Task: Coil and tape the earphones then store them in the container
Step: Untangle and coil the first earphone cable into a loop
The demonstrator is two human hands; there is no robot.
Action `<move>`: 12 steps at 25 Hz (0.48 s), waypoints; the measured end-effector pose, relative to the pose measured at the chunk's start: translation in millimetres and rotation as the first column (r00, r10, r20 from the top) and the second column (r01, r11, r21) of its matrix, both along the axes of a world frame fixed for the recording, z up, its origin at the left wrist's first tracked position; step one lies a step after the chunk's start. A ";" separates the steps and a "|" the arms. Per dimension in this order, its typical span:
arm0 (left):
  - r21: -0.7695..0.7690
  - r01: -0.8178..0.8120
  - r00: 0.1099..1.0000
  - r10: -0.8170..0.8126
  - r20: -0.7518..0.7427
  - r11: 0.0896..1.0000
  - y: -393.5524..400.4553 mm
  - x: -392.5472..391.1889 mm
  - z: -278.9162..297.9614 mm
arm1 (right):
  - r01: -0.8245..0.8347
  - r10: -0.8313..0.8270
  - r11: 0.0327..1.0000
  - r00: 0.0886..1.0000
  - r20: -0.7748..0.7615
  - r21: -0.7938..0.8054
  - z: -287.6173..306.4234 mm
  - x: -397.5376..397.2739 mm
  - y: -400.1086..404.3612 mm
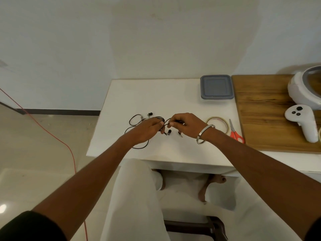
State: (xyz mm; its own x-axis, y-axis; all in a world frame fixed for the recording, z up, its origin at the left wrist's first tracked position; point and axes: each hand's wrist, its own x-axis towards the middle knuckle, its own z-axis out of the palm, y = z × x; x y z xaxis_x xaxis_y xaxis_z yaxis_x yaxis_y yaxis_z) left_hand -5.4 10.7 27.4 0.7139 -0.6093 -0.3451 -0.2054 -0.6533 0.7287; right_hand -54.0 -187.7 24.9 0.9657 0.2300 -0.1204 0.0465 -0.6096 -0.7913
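Black wired earphones (134,120) lie in loose loops on the white table (156,96). One earbud rests at the far left of the tangle and another hangs below my hands. My left hand (147,130) grips a bundle of the cord. My right hand (184,125) pinches the cord just to the right of it, and the jack plug dangles beneath. A roll of clear tape (219,124) lies right of my right wrist. The container (216,88), with its grey lid on, stands at the table's back right.
Red-handled scissors (234,133) lie beside the tape. A wooden board (271,115) on the right carries a white headset (305,86) and a white controller (303,122). A red cable (52,134) runs across the floor at left. My legs and a stool are below the table.
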 end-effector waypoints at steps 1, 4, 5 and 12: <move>0.020 0.011 0.998 -0.010 -0.058 1.000 0.1 -1.8 3.5 | -0.011 0.012 1.000 0.999 0.034 -0.017 -2.8 0.7 -0.5; -0.021 0.014 0.955 -0.020 -0.296 1.000 -1.0 -4.3 11.2 | -0.045 0.054 0.997 0.989 0.137 -0.065 -9.3 3.4 0.5; -0.058 -0.007 0.929 -0.015 -0.369 0.998 -1.1 -5.0 14.0 | -0.042 0.054 0.996 0.986 0.159 -0.080 -10.8 4.2 0.5; -0.183 -0.274 0.684 0.058 -0.727 0.944 -5.0 -7.1 21.8 | 0.050 -0.005 0.981 0.972 0.235 -0.189 -15.4 3.5 3.0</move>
